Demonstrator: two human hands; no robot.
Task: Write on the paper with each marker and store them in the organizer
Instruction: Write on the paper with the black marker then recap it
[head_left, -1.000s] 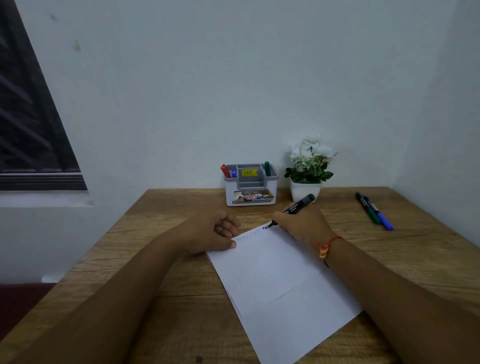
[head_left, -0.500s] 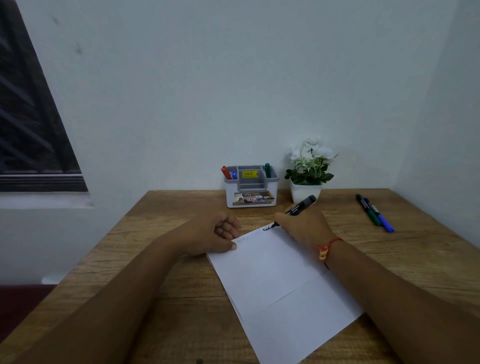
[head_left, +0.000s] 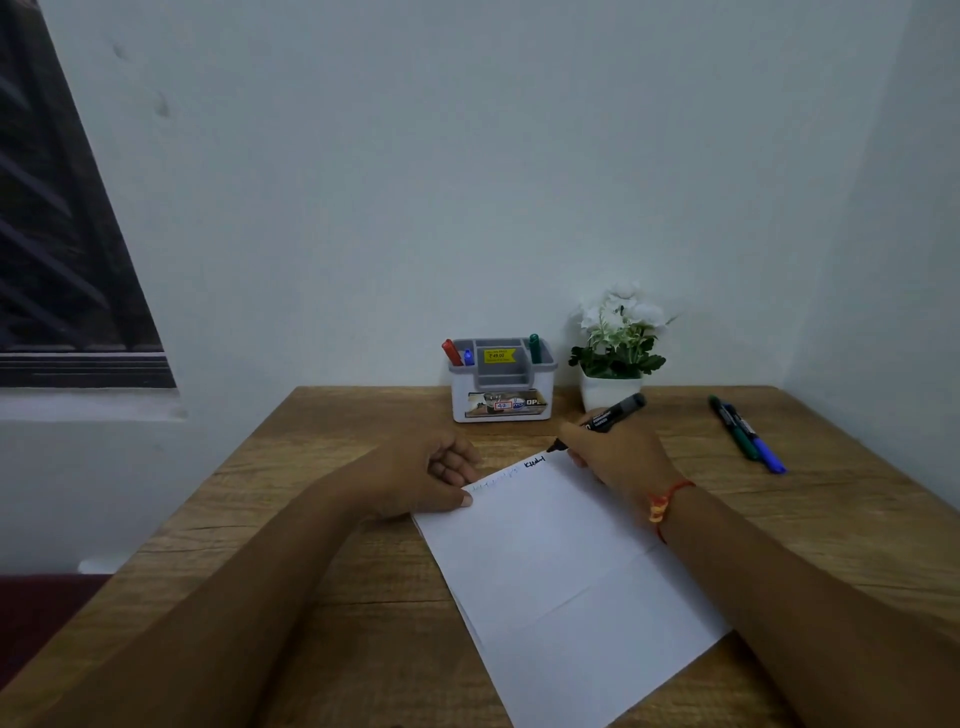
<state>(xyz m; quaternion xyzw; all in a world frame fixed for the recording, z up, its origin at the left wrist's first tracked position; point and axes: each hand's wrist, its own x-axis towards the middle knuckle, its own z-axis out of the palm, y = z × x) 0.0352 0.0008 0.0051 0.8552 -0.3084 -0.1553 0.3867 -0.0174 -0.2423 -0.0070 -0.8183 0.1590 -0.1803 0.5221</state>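
Note:
A white sheet of paper (head_left: 561, 571) lies tilted on the wooden table (head_left: 322, 519). My right hand (head_left: 618, 457) grips a black marker (head_left: 613, 413), its tip touching the paper's far edge beside a short black scribble. Fainter marks run along that same edge. My left hand (head_left: 421, 478) is curled, pinning the paper's far left corner with thumb and knuckles. The white-and-grey organizer (head_left: 501, 402) stands at the back by the wall and holds a red marker (head_left: 451, 352), a blue marker (head_left: 468, 357) and a green marker (head_left: 534, 348).
A small white pot with white flowers (head_left: 615, 353) stands right of the organizer. A green marker (head_left: 732, 428) and a blue marker (head_left: 758, 441) lie side by side at the table's right. Walls close the back and right; a dark window (head_left: 62, 234) is at the left.
My right hand has shifted the marker tip slightly rightward along the paper's far edge, lengthening the black scribble. My left hand has stayed on the corner.

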